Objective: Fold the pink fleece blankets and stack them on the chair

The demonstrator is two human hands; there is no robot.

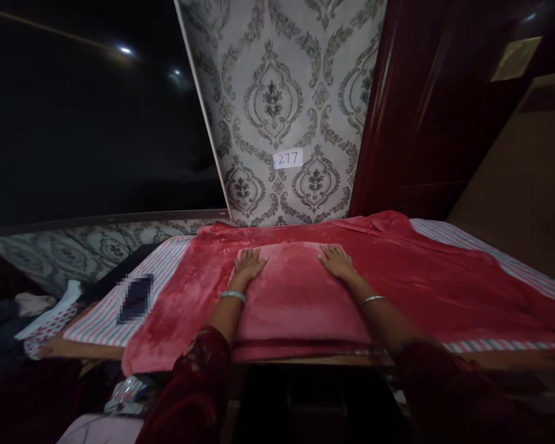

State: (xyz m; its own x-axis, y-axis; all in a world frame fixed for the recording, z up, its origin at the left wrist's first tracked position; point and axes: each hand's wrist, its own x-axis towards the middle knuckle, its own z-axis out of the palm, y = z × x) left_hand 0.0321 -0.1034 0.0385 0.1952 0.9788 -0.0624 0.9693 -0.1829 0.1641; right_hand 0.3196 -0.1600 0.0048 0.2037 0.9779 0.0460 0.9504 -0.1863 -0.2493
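Note:
A folded pink-red fleece blanket [296, 296] lies in the middle, its layers showing at the front edge. My left hand [250, 265] rests flat on its far left corner, fingers spread. On the far right corner lies my right hand [337, 261], palm down with the fingers apart. Beneath and around the folded part, more red plush fabric [416, 283] spreads out to both sides. I cannot tell whether it is the same piece.
A striped cloth [102, 320] covers the wooden table [83, 353]. A pixelated dark patch [136, 299] is at left. Behind stand a large black television [92, 123], a patterned wall [277, 98] with a paper label [287, 158], and a dark red door [416, 105]. Cloths [50, 320] lie far left.

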